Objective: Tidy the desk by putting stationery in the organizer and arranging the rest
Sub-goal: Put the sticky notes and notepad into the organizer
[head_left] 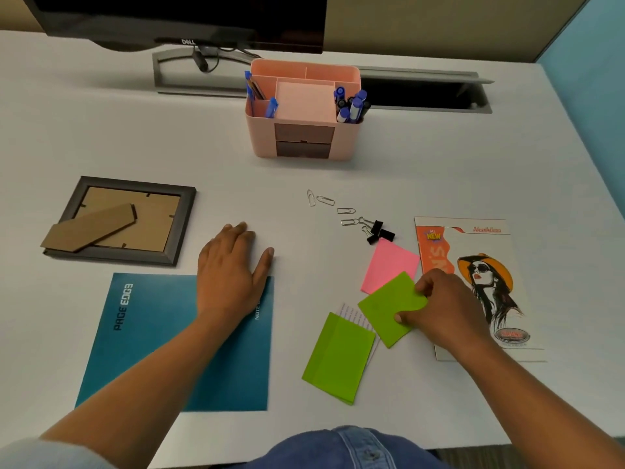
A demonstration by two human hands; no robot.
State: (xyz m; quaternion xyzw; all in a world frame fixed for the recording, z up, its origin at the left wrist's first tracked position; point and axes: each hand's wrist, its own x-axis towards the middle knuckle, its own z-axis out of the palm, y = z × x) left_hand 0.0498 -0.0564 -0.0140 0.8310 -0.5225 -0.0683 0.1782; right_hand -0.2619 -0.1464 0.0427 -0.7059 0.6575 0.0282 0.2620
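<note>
right hand (446, 309): my fingers (404, 318) pinch the right edge of the upper green note pad (385, 309), thumb at its near corner. Edge grip, I'd guess, to lift it off the pile.
upper green note pad: near-right on the surface (338, 170), overlapping the pink note pad (389, 265), just beside the lower green note pad (338, 358), well apart from the organizer (304, 130).
left hand (233, 265): flat, fingers straight, grasping nothing. Palm on the far-right corner of the blue notebook (152, 343), tips on the surface. Probably bracing.
organizer: far centre. Pens in the side compartments, pink pad in the middle slot. Likely where the notes go.
clips: paper clips (338, 208) and binder clips (380, 231) loose between organizer and notes, not yet sorted.
rest: photo frame (121, 220) face down, far-left. Magazine (473, 248) partly under my right wrist.
</note>
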